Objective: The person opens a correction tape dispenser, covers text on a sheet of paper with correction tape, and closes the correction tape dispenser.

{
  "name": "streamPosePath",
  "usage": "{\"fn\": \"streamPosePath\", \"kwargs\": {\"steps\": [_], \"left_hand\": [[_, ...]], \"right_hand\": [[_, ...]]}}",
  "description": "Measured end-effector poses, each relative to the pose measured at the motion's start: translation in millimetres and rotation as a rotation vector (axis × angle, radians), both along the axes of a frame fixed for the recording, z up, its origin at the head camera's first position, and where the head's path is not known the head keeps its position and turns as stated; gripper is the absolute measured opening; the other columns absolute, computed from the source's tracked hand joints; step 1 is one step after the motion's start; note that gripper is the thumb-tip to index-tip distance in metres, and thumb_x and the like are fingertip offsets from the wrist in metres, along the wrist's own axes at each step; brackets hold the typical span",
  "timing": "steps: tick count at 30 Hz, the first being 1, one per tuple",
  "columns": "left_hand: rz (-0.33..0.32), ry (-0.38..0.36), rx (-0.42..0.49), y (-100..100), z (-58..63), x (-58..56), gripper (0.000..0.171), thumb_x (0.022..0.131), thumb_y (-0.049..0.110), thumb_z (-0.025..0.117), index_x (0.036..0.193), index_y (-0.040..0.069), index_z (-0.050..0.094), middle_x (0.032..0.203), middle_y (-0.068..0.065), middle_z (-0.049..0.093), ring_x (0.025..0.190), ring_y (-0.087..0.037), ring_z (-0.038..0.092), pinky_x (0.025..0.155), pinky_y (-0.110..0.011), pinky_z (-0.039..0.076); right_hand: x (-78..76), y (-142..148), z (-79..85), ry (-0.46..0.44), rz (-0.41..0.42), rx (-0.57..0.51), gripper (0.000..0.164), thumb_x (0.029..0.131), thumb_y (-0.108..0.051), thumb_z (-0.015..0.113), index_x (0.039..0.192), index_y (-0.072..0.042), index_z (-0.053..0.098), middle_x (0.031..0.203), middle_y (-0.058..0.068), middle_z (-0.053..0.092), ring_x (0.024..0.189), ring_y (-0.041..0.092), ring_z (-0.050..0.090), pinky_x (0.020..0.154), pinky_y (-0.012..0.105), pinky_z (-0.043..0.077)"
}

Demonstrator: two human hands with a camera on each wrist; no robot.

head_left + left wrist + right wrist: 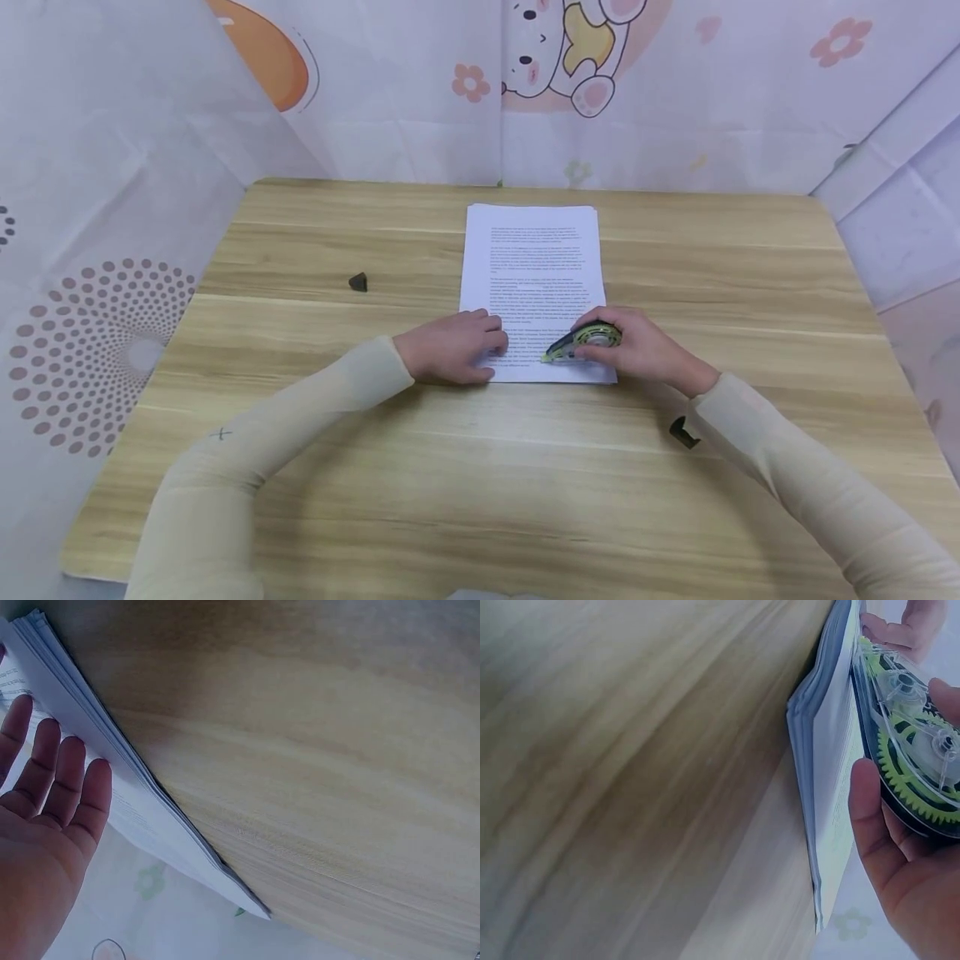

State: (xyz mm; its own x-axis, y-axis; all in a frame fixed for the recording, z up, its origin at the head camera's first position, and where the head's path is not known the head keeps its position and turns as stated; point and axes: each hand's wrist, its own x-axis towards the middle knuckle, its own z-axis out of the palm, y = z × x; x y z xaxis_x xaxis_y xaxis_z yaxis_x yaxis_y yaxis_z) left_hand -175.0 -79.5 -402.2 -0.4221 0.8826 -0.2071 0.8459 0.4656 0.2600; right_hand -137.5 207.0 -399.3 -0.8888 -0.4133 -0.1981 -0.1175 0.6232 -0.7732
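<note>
A stack of printed paper lies on the wooden table, its top sheet covered in lines of text. My left hand rests on the lower left of the stack; in the left wrist view its fingers are loosely extended over the page edge. Between thumb and fingers, my right hand holds a green and black correction tape dispenser, its tip against the text near the bottom of the page. Through the dispenser's clear side, green gears show in the right wrist view.
A small dark cap-like piece lies left of the paper. Another dark piece sits by the right sleeve, partly hidden by it. Behind the wooden table hangs a patterned curtain.
</note>
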Motion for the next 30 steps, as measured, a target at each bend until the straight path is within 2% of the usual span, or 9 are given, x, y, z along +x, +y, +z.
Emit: {"fn": "streamPosePath", "kwargs": {"steps": [11, 30], "left_hand": [[0.007, 0.012, -0.029, 2.2, -2.1, -0.6, 0.029, 0.084, 0.034, 0.058, 0.105, 0.015, 0.056, 0.097, 0.001, 0.051, 0.091, -0.018, 0.043, 0.082, -0.031, 0.038], [0.014, 0.007, -0.027, 1.6, -3.4, -1.4, 0.029, 0.083, 0.033, 0.058, 0.105, 0.014, 0.055, 0.098, -0.001, 0.051, 0.093, -0.019, 0.044, 0.084, -0.031, 0.038]], "right_hand": [[-2.0, -7.2, 4.7, 0.013, 0.038, 0.029, 0.027, 0.082, -0.025, 0.072, 0.106, -0.021, 0.061, 0.107, 0.003, 0.065, 0.09, 0.021, 0.057, 0.079, 0.034, 0.046], [-5.2, -15.8, 8.9, 0.044, 0.095, 0.067, 0.026, 0.083, -0.024, 0.071, 0.107, -0.02, 0.06, 0.106, 0.001, 0.065, 0.09, 0.018, 0.058, 0.079, 0.033, 0.047]]}}
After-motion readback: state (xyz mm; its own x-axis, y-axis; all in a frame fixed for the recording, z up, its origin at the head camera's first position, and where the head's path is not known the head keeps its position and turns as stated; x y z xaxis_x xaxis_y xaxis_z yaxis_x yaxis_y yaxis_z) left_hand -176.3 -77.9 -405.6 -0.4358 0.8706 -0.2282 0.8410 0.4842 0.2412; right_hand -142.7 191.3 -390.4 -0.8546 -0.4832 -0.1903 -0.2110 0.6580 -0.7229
